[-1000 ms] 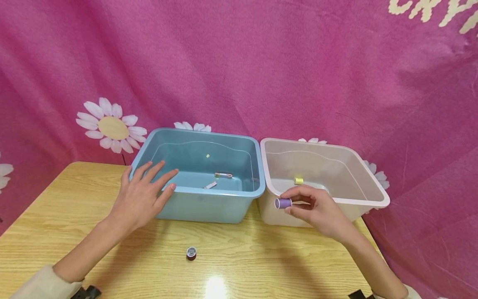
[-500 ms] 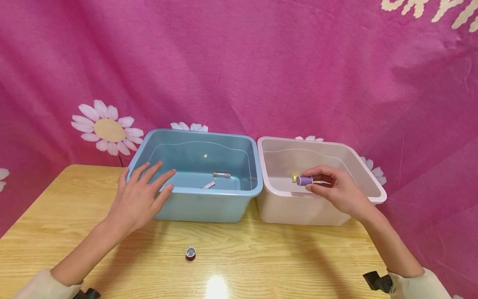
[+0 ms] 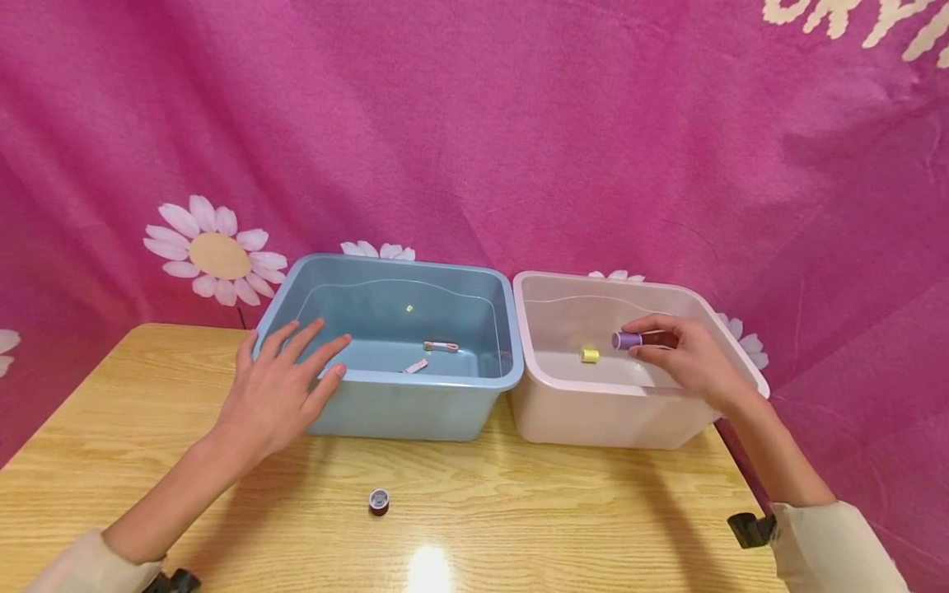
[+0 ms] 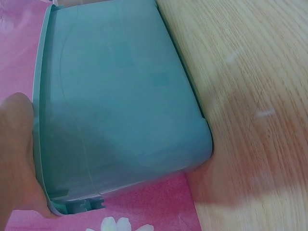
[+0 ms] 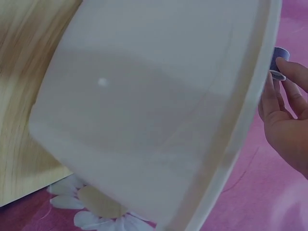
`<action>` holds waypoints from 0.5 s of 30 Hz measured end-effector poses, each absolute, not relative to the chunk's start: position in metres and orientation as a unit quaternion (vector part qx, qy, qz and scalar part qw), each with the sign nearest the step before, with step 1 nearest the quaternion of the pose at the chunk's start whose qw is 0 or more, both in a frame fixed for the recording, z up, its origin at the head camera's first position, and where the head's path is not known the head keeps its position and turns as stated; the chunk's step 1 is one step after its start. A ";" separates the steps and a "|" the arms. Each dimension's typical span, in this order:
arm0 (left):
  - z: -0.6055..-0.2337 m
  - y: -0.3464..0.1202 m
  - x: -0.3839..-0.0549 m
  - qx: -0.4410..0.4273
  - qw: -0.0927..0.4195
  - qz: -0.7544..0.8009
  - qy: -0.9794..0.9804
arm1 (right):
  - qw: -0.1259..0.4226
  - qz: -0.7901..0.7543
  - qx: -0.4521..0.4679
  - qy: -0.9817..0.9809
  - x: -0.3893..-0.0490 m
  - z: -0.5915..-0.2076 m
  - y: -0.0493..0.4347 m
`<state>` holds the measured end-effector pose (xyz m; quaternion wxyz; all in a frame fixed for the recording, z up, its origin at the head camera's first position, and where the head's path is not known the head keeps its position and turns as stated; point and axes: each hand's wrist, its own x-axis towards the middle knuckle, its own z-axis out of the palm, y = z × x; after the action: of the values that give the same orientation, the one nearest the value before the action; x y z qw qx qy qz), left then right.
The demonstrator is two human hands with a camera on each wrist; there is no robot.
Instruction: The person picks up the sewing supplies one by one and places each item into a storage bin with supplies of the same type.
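Between thumb and fingers my right hand (image 3: 685,354) pinches a purple thread spool (image 3: 627,340) over the inside of the pale pink bin (image 3: 593,412). In the right wrist view the same spool (image 5: 279,60) shows just past the bin's rim. A yellow thread spool (image 3: 590,356) lies on that bin's floor. My left hand (image 3: 274,387), fingers spread and fairly straight, rests at the front left rim of the blue bin (image 3: 400,408). On the table in front stands a dark red thread spool (image 3: 379,502), its pale end facing up.
Inside the blue bin lie a small looped pinkish item (image 3: 441,347), a small white item (image 3: 416,366) and a tiny yellowish piece (image 3: 409,308). Both bins stand side by side on the wooden table (image 3: 504,511), against a pink daisy-print cloth (image 3: 474,148).
My right hand has carried the purple spool from in front of the pink bin, over its front rim, to the right above its inside. The left hand has stayed in place.
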<state>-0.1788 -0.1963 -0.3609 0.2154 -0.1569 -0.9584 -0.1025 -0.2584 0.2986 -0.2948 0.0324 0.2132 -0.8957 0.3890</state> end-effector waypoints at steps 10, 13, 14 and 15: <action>-0.360 -0.196 -0.179 -0.154 0.209 -0.102 -0.960 | 0.015 0.365 0.210 -0.907 -0.281 -0.309 0.307; -0.360 -0.196 -0.179 -0.154 0.208 -0.103 -0.960 | 0.010 0.372 0.207 -0.905 -0.285 -0.311 0.307; -0.360 -0.196 -0.179 -0.153 0.208 -0.102 -0.961 | 0.008 0.372 0.204 -0.905 -0.286 -0.311 0.307; -0.360 -0.196 -0.179 -0.153 0.208 -0.102 -0.961 | 0.006 0.371 0.200 -0.907 -0.287 -0.312 0.307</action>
<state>-0.1786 -0.1961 -0.3604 0.2082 -0.1532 -0.9606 -0.1022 -0.2868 0.3075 -0.3117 0.0058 0.1997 -0.9068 0.3711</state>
